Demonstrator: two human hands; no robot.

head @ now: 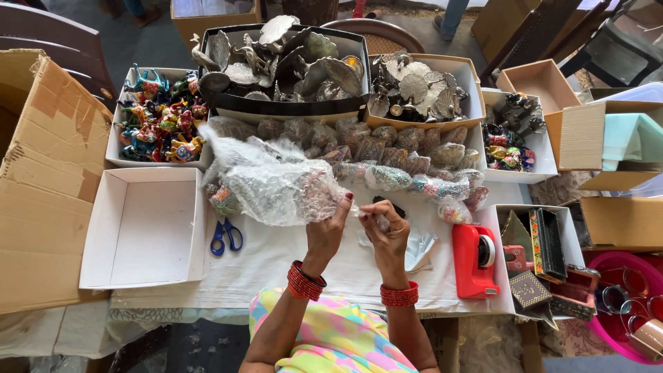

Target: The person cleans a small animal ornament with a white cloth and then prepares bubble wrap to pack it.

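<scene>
Bubble wrap: a crumpled clear sheet of bubble wrap (276, 181) is bunched over something small and patterned, spreading up and to the left from the fingers, long axis running left to right.
Left hand: the left hand (330, 231) is the nearer one, fingers closed in a pinch on the sheet's right-hand end.
Right hand: the right hand (388, 231) sits just beside it, fingers curled tight around a small clear scrap; whether that is tape or wrap, I cannot tell.
Table: all this hovers above the white tablecloth (276, 266).
Close by: blue-handled scissors (226, 237) to the left, red tape dispenser (474, 260) to the right.
Behind: a row of wrapped figurines (407, 162), then a black tray of metal ornaments (286, 65).
Far left: an empty white box (145, 228) below a box of painted figurines (160, 121).
</scene>
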